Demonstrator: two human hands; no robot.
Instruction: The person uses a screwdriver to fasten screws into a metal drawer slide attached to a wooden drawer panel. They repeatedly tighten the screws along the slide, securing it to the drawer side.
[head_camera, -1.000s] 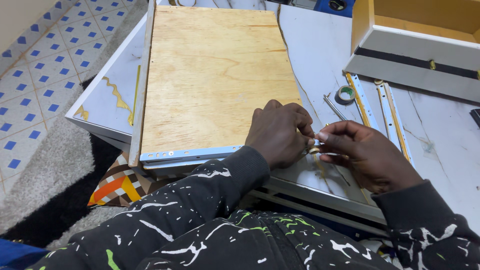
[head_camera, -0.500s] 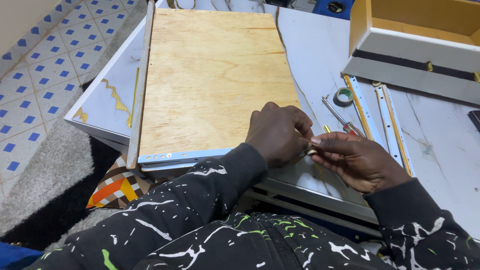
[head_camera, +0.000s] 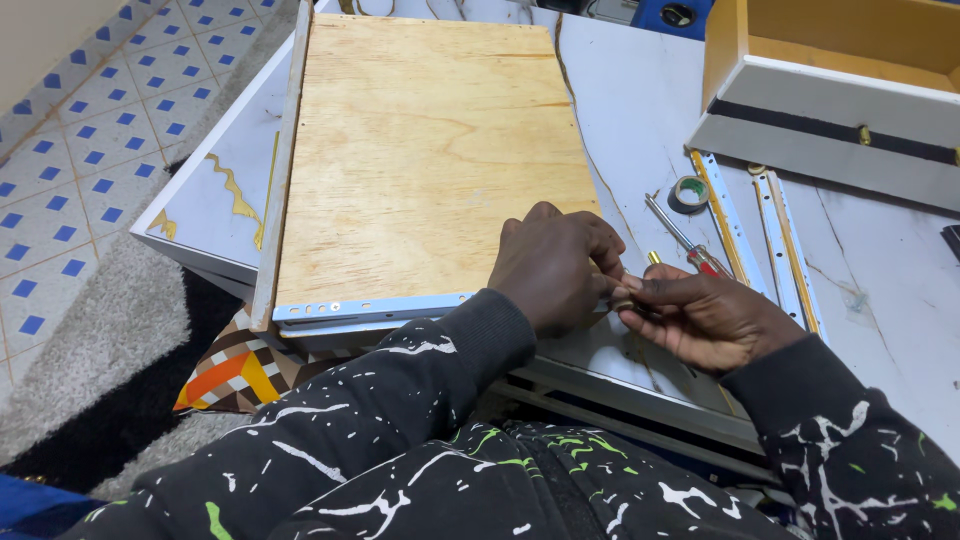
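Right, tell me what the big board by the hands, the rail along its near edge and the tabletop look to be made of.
Board: likely unfinished plywood, pale with visible grain.
Rail: apparently white-coated metal, thin with punched holes.
Tabletop: glossy white marble-look surface with gold and grey veins; real stone or laminate cannot be told.

tape roll (head_camera: 690, 192) and screwdriver (head_camera: 685, 240) mid table (head_camera: 640, 110), metal rails (head_camera: 775, 235) toward right edge, drawer (head_camera: 840, 100) at far right corner, patterned cushion (head_camera: 240, 365) under near edge
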